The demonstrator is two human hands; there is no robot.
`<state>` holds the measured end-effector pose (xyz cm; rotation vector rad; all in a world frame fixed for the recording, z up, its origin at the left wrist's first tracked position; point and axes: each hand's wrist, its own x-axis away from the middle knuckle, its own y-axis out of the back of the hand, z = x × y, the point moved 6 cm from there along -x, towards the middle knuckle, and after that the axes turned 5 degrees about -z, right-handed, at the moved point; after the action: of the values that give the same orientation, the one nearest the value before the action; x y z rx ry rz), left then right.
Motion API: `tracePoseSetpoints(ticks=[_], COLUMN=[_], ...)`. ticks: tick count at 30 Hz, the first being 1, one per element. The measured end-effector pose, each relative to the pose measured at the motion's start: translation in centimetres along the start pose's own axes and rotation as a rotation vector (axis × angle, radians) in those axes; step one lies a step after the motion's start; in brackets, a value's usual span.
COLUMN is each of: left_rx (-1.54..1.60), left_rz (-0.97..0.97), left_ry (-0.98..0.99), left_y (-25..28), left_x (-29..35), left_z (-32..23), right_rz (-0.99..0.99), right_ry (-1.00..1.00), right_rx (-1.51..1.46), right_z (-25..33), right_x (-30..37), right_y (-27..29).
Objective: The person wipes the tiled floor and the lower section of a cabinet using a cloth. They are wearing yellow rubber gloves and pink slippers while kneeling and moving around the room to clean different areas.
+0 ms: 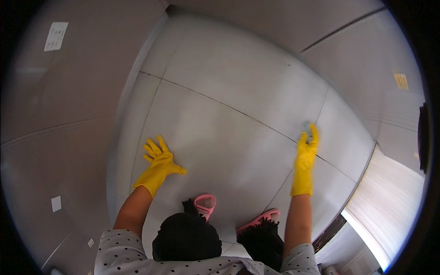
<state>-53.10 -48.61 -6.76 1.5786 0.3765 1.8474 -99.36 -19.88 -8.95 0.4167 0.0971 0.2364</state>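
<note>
Both my hands wear yellow rubber gloves. My left hand (159, 166) is open with its fingers spread, over the grey tiled floor (220, 133) on the left; whether it touches the tiles I cannot tell. Further right, my right hand (305, 158) reaches forward near a crossing of tile joints. Its thumb and fingers are closed around a small pale green pad (306, 126), blurred and partly covered by the glove, so its exact kind is unclear.
My feet in pink sandals (205, 205) stand at the lower middle. A brown-grey wall (68, 91) runs along the left, bearing a white sheet (56, 36). Another wall (366, 59) bounds the far right, with a yellowish label (400, 81). A pale panel (385, 197) stands at the right.
</note>
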Motion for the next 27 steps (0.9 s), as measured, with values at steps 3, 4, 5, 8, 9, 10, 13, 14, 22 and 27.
tracePoseSetpoints(ticks=[3, 4, 5, 8, 9, 10, 13, 14, 22, 27], left_rx=[-0.008, -0.002, 0.002, -0.016, 0.0, -0.002, 0.03, 0.042, 0.092, 0.12], left_rz=[0.011, 0.002, -0.006, -0.019, -0.016, -0.008, 0.028, 0.031, 0.04, 0.032], left_ry=[0.01, -0.008, -0.022, -0.056, -0.064, -0.065, -0.054, -0.021, -0.053, -0.018], left_y=[0.5, 0.6, 0.6, -0.5, -0.5, -0.4, 0.1, 0.2, 0.1, -0.2], left_x=[-0.2, -0.3, -0.4, -1.5, -1.5, -1.3, -0.6, -0.4, -0.1, -0.3], left_z=[-0.3, -0.9, -1.4, -0.8, -0.9, -1.1, -1.9, -1.0, -0.4, 2.1], right_rz=[0.442, 0.559, 0.678, 0.763, 0.783, 0.805, 0.804, 0.783, -0.019, 0.035], right_ry=[0.237, 0.297, 0.357, 0.726, 0.758, 0.79, 0.745, 0.634, 0.328, -0.485], right_rx=[0.261, 0.205, 0.146, 0.095, 0.119, 0.144, 0.262, 0.307, 0.389, -0.085], right_z=[16.7, 18.9, 20.3, 23.1, 22.5, 21.6, 20.2, 19.0, 1.5, 1.0], right_x=[7.1, 9.9, 12.6, 20.9, 22.1, 23.2, 20.6, 16.3, -1.6, 1.1], right_y=[-14.6, -19.1, -23.5, -33.0, -34.8, -36.4, -38.0, -36.8, -4.4, 0.8])
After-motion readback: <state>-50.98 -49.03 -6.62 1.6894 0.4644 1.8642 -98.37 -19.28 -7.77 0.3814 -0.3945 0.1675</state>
